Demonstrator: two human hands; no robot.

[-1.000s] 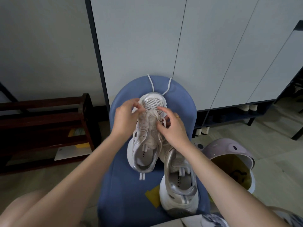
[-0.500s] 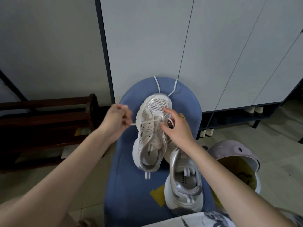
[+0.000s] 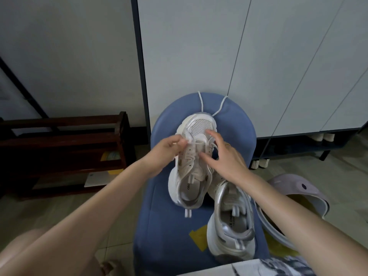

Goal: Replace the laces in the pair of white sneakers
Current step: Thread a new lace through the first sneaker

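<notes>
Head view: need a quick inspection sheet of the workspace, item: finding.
Surface: blue padded seat, yellow patch on it.
Job's things: far sneaker being laced; near sneaker beside it, overlapping; white lace ends trail past the toe.
Clutter: lilac bin at right.
Hands: left hand pinches lace at the eyelets; right hand open, fingers on the upper.
Cables: nothing seen.
Surroundings: white cabinet doors; dark wooden rack at left; tiled floor.
</notes>
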